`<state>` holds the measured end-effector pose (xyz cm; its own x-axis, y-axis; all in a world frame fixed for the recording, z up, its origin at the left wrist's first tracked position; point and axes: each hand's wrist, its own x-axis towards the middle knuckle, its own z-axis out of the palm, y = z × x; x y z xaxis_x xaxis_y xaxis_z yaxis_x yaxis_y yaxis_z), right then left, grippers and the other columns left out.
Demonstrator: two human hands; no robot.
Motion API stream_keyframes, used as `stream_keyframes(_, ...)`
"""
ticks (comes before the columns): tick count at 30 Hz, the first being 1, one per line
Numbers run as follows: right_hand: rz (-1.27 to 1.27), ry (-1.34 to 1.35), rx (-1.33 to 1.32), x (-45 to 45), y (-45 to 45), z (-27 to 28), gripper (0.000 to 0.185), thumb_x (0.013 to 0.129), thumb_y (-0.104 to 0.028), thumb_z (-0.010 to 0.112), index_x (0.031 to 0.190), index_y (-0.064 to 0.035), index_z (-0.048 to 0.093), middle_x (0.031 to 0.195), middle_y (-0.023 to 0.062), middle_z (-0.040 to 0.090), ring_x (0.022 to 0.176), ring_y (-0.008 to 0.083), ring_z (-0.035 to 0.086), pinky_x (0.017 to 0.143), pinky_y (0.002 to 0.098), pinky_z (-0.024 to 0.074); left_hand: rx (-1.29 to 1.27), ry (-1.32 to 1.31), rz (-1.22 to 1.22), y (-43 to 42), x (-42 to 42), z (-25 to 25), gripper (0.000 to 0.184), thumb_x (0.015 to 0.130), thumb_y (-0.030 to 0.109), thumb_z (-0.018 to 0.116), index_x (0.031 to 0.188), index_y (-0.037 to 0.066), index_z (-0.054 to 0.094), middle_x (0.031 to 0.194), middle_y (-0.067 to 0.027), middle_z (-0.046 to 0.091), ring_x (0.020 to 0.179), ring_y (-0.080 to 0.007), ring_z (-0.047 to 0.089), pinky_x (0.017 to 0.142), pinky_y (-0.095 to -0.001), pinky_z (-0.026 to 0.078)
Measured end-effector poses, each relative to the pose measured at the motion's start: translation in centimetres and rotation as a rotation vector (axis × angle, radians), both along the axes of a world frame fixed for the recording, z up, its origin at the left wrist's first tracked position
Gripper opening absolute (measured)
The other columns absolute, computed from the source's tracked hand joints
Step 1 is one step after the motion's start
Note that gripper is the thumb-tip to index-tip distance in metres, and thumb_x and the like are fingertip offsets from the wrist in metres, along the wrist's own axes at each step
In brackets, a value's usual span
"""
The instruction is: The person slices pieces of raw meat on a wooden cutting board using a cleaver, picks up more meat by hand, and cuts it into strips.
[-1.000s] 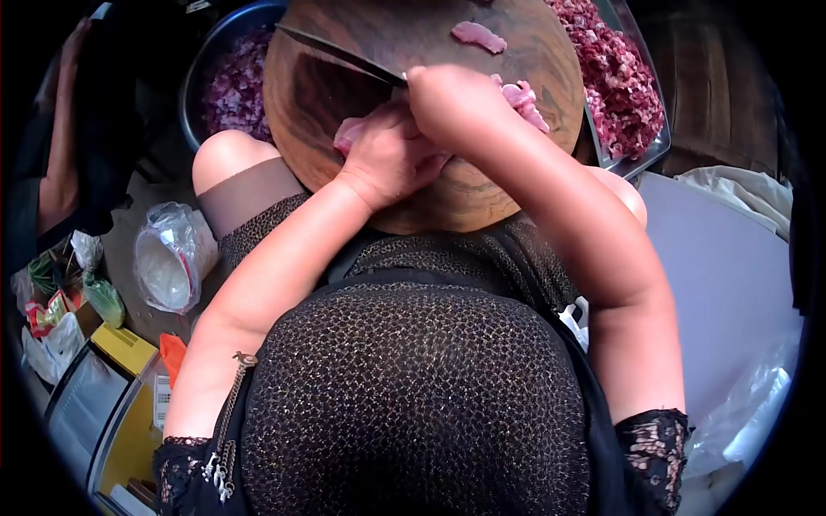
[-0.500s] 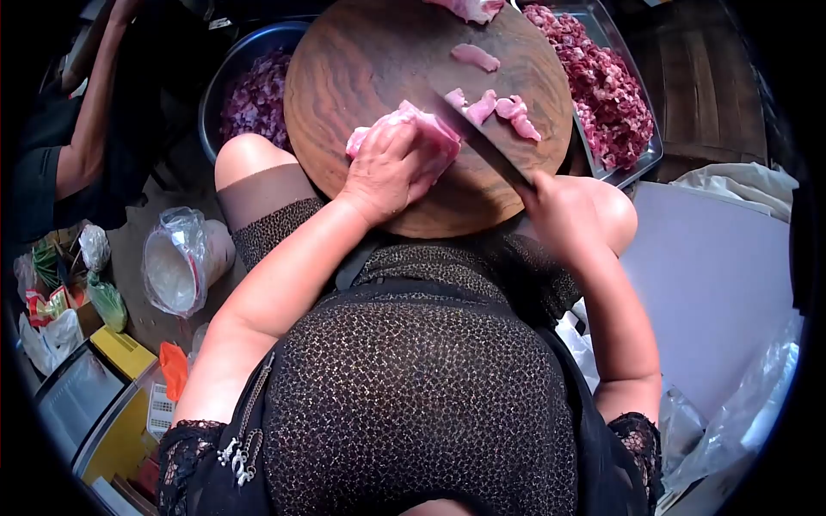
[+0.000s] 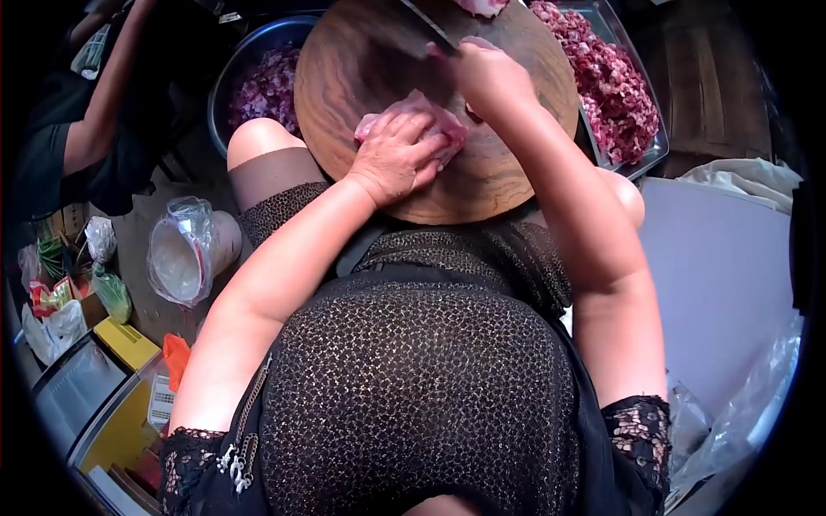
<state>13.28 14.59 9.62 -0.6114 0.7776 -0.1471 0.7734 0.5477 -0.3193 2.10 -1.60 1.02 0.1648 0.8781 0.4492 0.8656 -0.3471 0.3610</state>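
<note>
On the round wooden chopping block (image 3: 344, 64), my left hand (image 3: 391, 163) presses a piece of raw pink meat (image 3: 418, 105) against the wood, its fingers curled over the top. A knife (image 3: 428, 23) is gripped in my right hand (image 3: 496, 82), farther forward over the block. Its dark blade points up and to the left, away from the held piece. Another chunk of meat (image 3: 482, 7) lies at the far edge of the block. Small cut pieces near my right hand are mostly hidden by that hand and forearm.
A metal tray of chopped meat (image 3: 615, 95) stands right of the block, and a blue basin (image 3: 221, 90) with more chopped meat stands left. A plastic-lined bucket (image 3: 185, 258) is on the floor. Another person's arm (image 3: 107, 95) shows at upper left.
My right hand has moved forward and left with the knife, from the block's near right edge to its far side. My left hand stays on the meat.
</note>
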Motion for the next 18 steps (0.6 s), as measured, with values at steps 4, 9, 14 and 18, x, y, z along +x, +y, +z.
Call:
stream_keyframes(4,0.084,0.136,0.071,5.7,-3.3,2.0,0.029,0.096,-0.028,0.054,0.104,-0.0017,0.063,0.085,0.0234,0.067,0.083,0.0422,0.065,0.073,0.0510,0.0515,0.006,-0.035,0.013,0.0,0.1,0.5,0.036,0.072,0.026,0.071,0.108,0.018,0.067,0.118,-0.0093,0.055,0.115,-0.0316,0.052,0.101,-0.0469,0.040)
stream_keyframes(9,0.110,0.028,0.074,12.3,-10.4,3.9,0.015,0.093,-0.020,0.060,0.091,-0.0051,0.061,0.076,0.0174,0.066,0.072,0.0356,0.067,0.064,0.0476,0.0515,0.055,0.035,0.021,0.3,0.3,0.1,0.034,0.075,0.026,0.070,0.108,0.021,0.066,0.108,-0.0076,0.055,0.104,-0.0297,0.055,0.095,-0.0450,0.043)
stream_keyframes(14,0.189,-0.111,0.140,13.8,-11.5,2.6,0.008,0.086,-0.010,0.055,0.083,-0.0044,0.052,0.069,0.0140,0.063,0.064,0.0295,0.068,0.052,0.0408,0.0533,-0.093,-0.063,0.048,0.8,0.6,0.9,0.034,0.073,0.019,0.071,0.107,0.020,0.068,0.109,-0.0091,0.057,0.102,-0.0323,0.056,0.090,-0.0451,0.046)
stream_keyframes(18,0.189,-0.224,0.054,13.0,-10.2,1.9,0.006,0.088,-0.009,0.053,0.084,-0.0041,0.054,0.070,0.0149,0.064,0.065,0.0323,0.067,0.055,0.0429,0.0532,-0.069,-0.163,0.038,1.0,0.0,1.8,0.038,0.073,0.012,0.068,0.108,0.022,0.072,0.111,-0.0086,0.059,0.100,-0.0327,0.057,0.086,-0.0439,0.049)
